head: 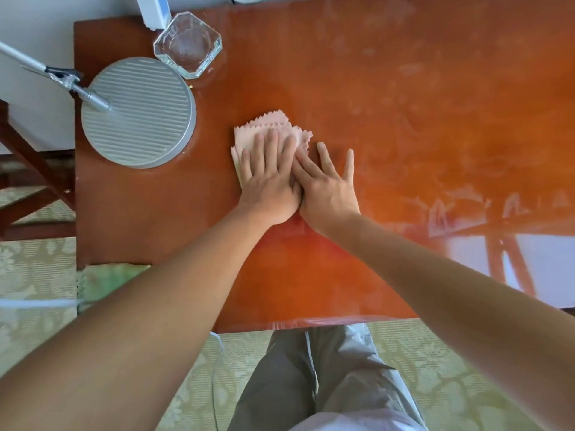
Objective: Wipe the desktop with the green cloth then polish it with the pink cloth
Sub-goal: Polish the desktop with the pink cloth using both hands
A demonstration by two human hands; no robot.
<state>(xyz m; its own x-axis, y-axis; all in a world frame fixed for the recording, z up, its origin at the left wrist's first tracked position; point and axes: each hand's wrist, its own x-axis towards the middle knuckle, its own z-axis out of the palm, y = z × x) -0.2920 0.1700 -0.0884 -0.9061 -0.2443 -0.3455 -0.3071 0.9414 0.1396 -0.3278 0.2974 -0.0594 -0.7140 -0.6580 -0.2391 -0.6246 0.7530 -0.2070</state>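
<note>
A folded pink cloth [273, 127] with zigzag edges lies on the glossy orange-brown desktop [389, 113], left of its middle. My left hand [269, 178] presses flat on the cloth with fingers spread and covers its near half. Beside it, touching it, my right hand [329, 188] lies flat on the desk, one finger reaching the cloth's right edge. The green cloth [112, 281] hangs at the desk's front left corner, partly hidden by my left forearm.
A round ribbed grey lamp base [137, 112] with a metal arm stands at the left. Behind it sit a clear glass ashtray [188, 45] and a white object [154, 10]. Dark wooden furniture [28, 181] stands left of the desk. My legs are below the front edge.
</note>
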